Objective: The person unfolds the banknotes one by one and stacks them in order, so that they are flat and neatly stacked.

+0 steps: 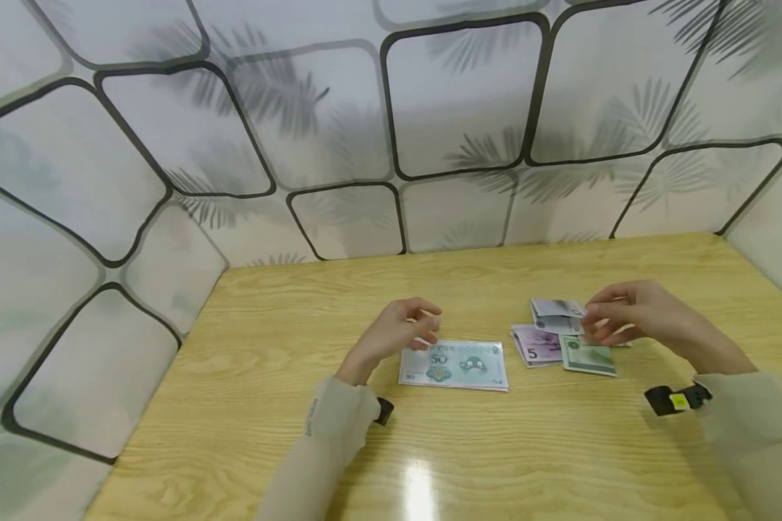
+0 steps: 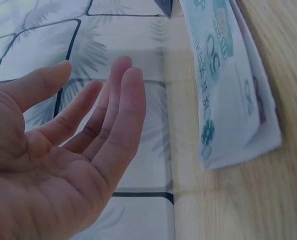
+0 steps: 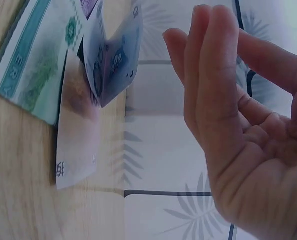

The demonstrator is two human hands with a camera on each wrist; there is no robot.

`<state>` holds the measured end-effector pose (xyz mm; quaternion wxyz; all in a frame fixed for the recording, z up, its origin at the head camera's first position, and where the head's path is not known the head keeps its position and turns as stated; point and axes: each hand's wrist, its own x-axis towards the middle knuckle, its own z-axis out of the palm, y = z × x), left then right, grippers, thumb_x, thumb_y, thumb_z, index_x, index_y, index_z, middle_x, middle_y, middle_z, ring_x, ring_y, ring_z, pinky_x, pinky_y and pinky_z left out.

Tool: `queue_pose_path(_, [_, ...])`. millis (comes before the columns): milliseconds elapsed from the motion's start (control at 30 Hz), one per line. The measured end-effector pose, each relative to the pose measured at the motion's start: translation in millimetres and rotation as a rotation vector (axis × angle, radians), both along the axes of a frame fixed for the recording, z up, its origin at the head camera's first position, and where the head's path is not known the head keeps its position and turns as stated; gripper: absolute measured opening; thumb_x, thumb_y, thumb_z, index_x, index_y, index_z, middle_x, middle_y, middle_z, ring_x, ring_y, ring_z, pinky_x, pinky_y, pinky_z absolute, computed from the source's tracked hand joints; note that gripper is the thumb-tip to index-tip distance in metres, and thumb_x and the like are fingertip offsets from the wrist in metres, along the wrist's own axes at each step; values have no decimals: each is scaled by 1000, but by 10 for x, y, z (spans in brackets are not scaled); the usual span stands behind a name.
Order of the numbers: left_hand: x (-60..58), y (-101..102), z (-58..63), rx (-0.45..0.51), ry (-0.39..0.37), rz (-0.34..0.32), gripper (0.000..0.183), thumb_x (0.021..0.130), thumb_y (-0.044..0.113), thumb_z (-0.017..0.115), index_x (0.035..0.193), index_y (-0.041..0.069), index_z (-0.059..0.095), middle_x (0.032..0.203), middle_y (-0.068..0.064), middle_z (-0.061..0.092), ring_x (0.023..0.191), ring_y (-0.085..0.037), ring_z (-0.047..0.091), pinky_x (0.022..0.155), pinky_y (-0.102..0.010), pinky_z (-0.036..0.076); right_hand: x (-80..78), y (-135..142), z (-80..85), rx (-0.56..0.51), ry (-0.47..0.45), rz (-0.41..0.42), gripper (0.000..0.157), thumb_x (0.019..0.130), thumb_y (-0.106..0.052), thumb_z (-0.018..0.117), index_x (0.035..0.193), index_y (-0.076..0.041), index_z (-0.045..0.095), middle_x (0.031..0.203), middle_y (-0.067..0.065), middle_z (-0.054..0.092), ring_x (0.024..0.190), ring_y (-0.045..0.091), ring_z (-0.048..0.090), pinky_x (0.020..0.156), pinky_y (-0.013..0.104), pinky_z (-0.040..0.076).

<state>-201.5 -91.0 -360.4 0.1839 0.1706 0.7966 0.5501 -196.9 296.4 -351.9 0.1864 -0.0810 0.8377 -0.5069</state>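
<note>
My left hand (image 1: 396,331) hovers by the left end of a small stack of green 50 banknotes (image 1: 472,365), its fingers loosely bent and holding nothing. The left wrist view shows the palm (image 2: 63,165) apart from the stack (image 2: 228,100), with another note's edge beneath. Beside a pile of folded banknotes my right hand (image 1: 635,311) is raised, empty and relaxed. That pile has a half-open pale violet note (image 1: 550,318), a purple 5 note (image 1: 534,346) and a green note (image 1: 589,357). A brownish note (image 3: 78,135) pokes out beneath, mostly hidden in the head view.
The notes lie on a wood-grain table (image 1: 267,434). A patterned wall covering (image 1: 339,130) rises behind it and along the left side. Black wrist straps show at the left cuff (image 1: 383,411) and right cuff (image 1: 678,399).
</note>
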Motion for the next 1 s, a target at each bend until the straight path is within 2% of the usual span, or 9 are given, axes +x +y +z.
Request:
queue_pose_path(267, [-63, 178, -3, 9, 4, -34, 34, 104, 11, 58, 131, -10, 59, 111, -27, 63, 99, -42, 68, 80, -39, 62, -2, 87, -19, 6, -5, -17, 39, 107, -15, 54, 126, 19, 53, 105, 14, 73, 82, 19, 70, 73, 38, 62])
queue_pose_path(633, [-109, 378, -11, 7, -25, -31, 32, 104, 11, 58, 130, -8, 61, 105, -19, 65, 96, -36, 70, 79, -36, 61, 10, 198, -39, 19, 15, -53, 37, 108, -10, 51, 126, 21, 49, 105, 13, 71, 79, 17, 69, 72, 35, 62])
queue_pose_path(1000, [-166, 648, -10, 14, -40, -68, 32, 104, 11, 58, 129, -8, 61, 111, -28, 64, 100, -41, 69, 80, -38, 61, -21, 352, -50, 51, -28, -69, 38, 107, -9, 51, 128, 23, 47, 108, 20, 71, 83, 19, 71, 75, 36, 62])
